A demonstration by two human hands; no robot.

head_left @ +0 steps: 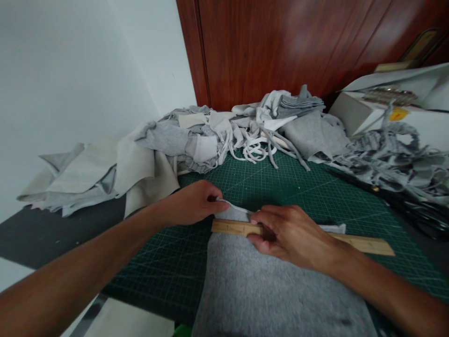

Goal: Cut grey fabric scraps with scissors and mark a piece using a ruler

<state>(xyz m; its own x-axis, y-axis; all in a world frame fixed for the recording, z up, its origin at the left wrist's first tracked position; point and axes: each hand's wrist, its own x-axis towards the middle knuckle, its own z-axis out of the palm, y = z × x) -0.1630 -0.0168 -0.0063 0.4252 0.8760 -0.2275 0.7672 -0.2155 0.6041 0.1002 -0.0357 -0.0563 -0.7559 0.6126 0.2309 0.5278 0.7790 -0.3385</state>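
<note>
A grey fabric piece lies over the green cutting mat, and a wooden ruler rests across it near its far edge. Beyond the ruler, my left hand pinches the left end of the fabric's raised, light-coloured edge between thumb and fingers. My right hand is closed on the same edge further right, its lower fingers and thumb against the ruler. A pale strip of fabric shows past the ruler to the right of my right hand.
Grey and cream fabric scraps pile along the mat's back and left. At the right are a white box, shredded grey strips and black-handled tools. Behind stand a white wall and a reddish-brown wooden panel.
</note>
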